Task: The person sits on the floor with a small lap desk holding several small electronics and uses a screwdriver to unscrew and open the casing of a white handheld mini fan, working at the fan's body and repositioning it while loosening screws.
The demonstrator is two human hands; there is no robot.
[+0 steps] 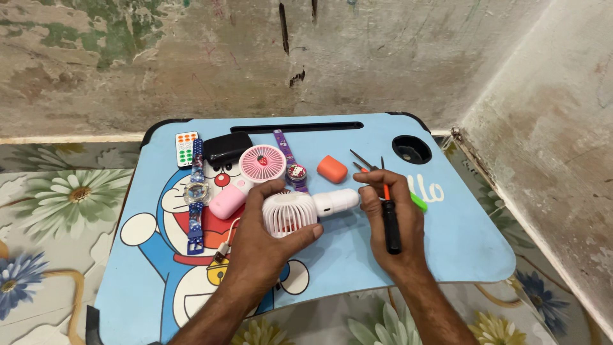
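Both forearms reach up from the lower edge over the blue cartoon-printed counter (460, 243). Left hand (268, 236) grasps the round grille head of a white handheld fan (300, 209), thumb to its right and fingers (271, 190) curled over its top. Right hand (393, 217) grips a black-handled screwdriver (389, 220), its fingers touching the fan's handle end. Beyond the fingers lie a pink fan (255, 167), two watches (196, 191), an orange case (332, 168), a black pouch (225, 147) and a small remote (186, 148).
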